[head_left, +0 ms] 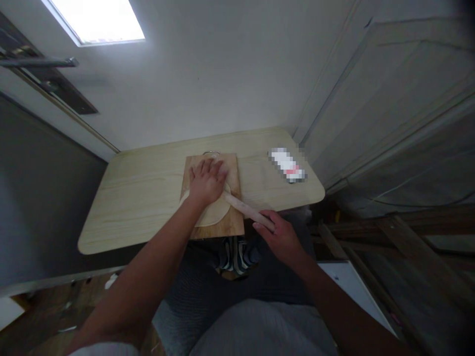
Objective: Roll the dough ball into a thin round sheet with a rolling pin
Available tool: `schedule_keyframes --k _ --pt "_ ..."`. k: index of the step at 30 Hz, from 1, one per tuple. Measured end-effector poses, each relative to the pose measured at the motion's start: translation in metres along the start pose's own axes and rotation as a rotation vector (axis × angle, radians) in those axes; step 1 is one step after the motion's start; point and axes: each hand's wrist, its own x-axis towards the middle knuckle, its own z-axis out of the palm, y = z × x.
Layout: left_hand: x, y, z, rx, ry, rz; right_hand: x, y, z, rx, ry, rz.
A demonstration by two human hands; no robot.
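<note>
A thin, pale round of dough (215, 213) lies on a wooden cutting board (237, 225), which has a metal ring handle at its far end. My left hand (207, 182) rests over the far part of the dough and board, fingers stretched out and spread, and hides what lies under the palm. In my right hand (282, 238) is one end of a pale wooden rolling pin (246, 209), the fingers wrapped round it. The pin slants across the board's right edge, and its other end is on the dough beside my left hand.
The board stands on a light wood-grain table (133, 185) with rounded corners, its near end at the front edge. A blurred, phone-like object (287, 164) lies on the right. Behind is a white door with a metal handle (55, 63). Wooden beams (371, 227) stand right of the table.
</note>
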Motion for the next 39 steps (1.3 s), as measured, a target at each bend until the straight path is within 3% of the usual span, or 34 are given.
schedule_keyframes --k 7,12,18,28,39 --pt "0.029 0.018 0.005 -0.046 -0.006 -0.024 0.005 0.004 -0.011 -0.009 0.087 0.094" --pt "0.04 0.027 0.005 -0.023 0.002 0.033 0.009 0.01 -0.014 -0.03 0.113 0.13" --pt "0.032 0.021 0.006 -0.055 0.001 0.012 0.004 0.006 -0.009 -0.022 0.105 0.109" --pt "-0.01 -0.004 0.001 -0.018 -0.013 0.066 -0.015 -0.004 0.008 0.003 0.027 0.09" --pt "0.02 0.011 0.008 -0.037 -0.023 0.056 0.005 0.007 -0.009 -0.027 0.082 0.135"
